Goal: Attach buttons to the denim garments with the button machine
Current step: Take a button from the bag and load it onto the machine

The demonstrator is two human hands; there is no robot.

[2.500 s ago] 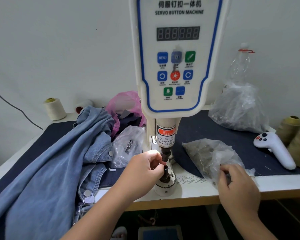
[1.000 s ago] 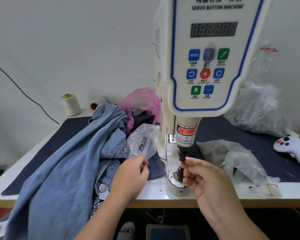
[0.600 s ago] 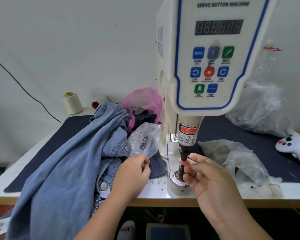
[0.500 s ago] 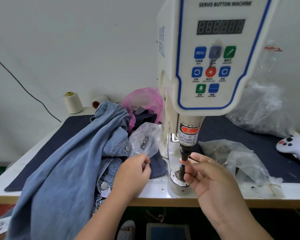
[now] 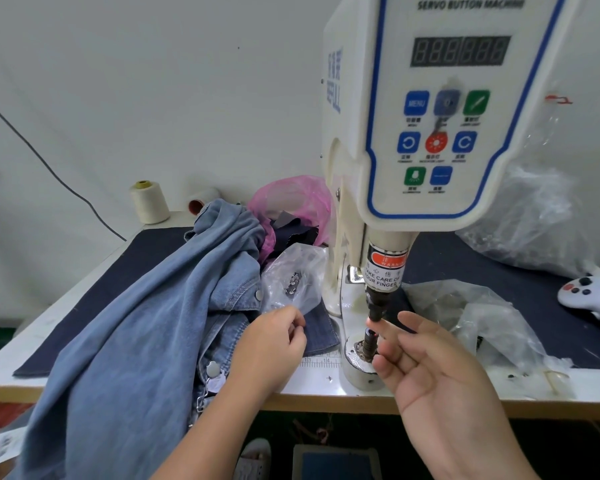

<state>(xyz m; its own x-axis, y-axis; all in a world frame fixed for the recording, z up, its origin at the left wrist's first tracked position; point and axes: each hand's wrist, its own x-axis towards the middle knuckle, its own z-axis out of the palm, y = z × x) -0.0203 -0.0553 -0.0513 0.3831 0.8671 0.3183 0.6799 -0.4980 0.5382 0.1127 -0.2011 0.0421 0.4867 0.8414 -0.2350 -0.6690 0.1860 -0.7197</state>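
The button machine (image 5: 440, 140) stood at the twelve o'clock side of the table (image 5: 326, 384), its black punch (image 5: 374, 308) hanging straight above the lower die (image 5: 367, 346) in the round white base. A red dot of light sat on top of that die.

The right hand (image 5: 433, 372) lay at about four o'clock from the die, palm turned up and fingers loosely spread. Its fingertips (image 5: 378, 332) were just beside the die and may have touched it; nothing could be seen held in them.

The left hand (image 5: 274, 344) lay at nine o'clock from the die, near but apart from it. Its fingers were curled inward with thumb and forefinger close together; whether they pinched a button could not be told. It rested over the edge of the denim garment (image 5: 146, 327), which was heaped from the hand toward nine and eight o'clock and hung off the table's front edge.

A clear bag of metal buttons (image 5: 293, 282) lay just at twelve o'clock from the left hand. Another clear plastic bag (image 5: 478, 317) lay at two o'clock from the right hand.
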